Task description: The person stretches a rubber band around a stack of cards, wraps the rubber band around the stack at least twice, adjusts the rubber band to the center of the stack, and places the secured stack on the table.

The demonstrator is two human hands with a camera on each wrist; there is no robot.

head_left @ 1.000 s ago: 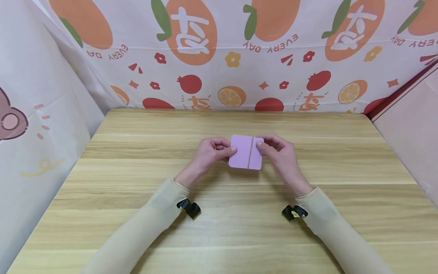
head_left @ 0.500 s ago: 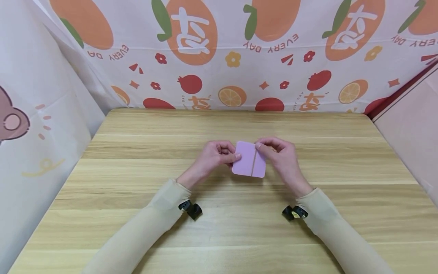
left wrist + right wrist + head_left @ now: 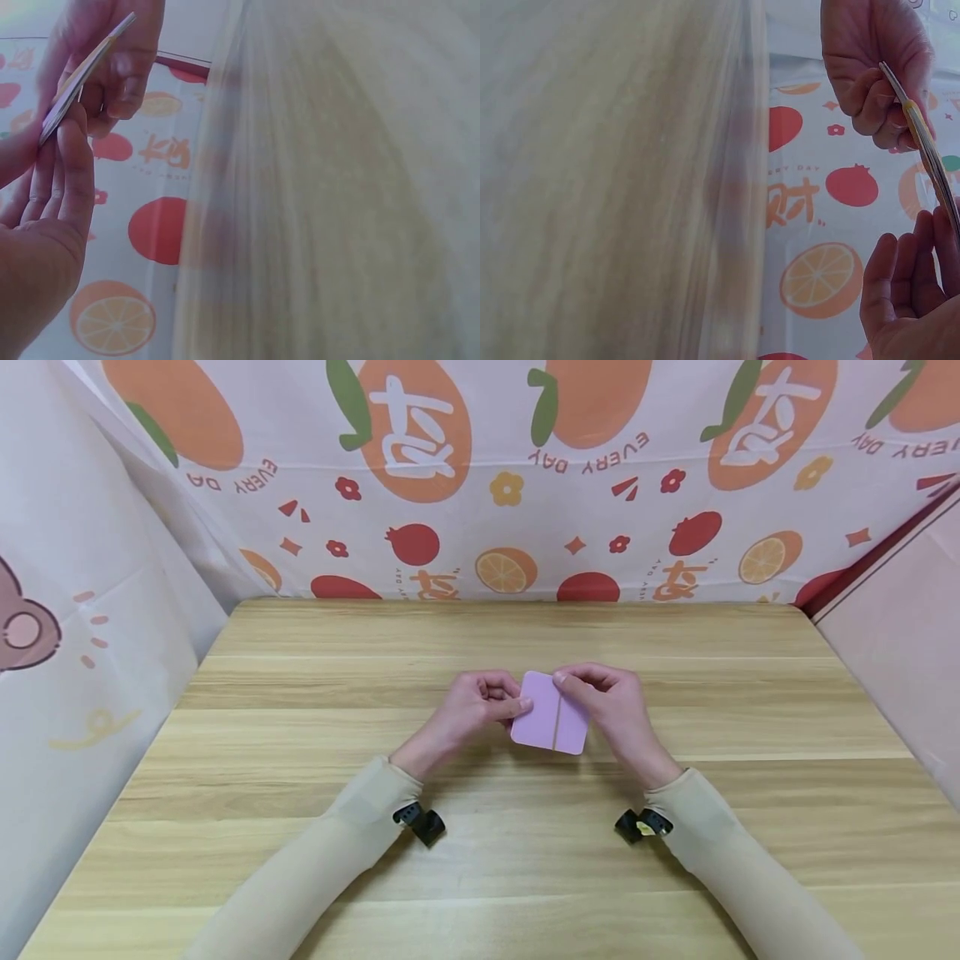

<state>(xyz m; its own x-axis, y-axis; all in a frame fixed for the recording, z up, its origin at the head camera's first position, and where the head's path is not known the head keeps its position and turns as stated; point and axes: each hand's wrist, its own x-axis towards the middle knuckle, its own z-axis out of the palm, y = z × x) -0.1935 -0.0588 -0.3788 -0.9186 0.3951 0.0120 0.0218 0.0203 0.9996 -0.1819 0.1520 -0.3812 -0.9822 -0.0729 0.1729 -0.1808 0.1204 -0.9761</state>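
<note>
A thin stack of pale purple cards (image 3: 536, 714) with rounded corners is held tilted above the table between both hands. Around it runs a tan rubber band (image 3: 557, 724), right of its middle. My left hand (image 3: 480, 703) pinches the stack's left edge, thumb on the face. At the upper right, my right hand (image 3: 611, 697) pinches the stack with its thumb by the top of the band. Seen edge-on in the right wrist view, the stack (image 3: 937, 176) shows several layers with the yellowish band (image 3: 913, 114) across them. The fingers behind the cards are mostly hidden in the head view.
The wood-grain table (image 3: 375, 643) spreads under both arms. A fruit-print cloth (image 3: 450, 552) hangs along its back edge, with a white cloth (image 3: 112, 568) at the left and a pale pink panel (image 3: 900, 643) at the right. Small black cameras (image 3: 425, 825) sit at the wrists.
The card stack has come slightly nearer and tilted clockwise. My left hand moved right and nearer with it. The right thumb shifted from the right part of the face to the band's top end.
</note>
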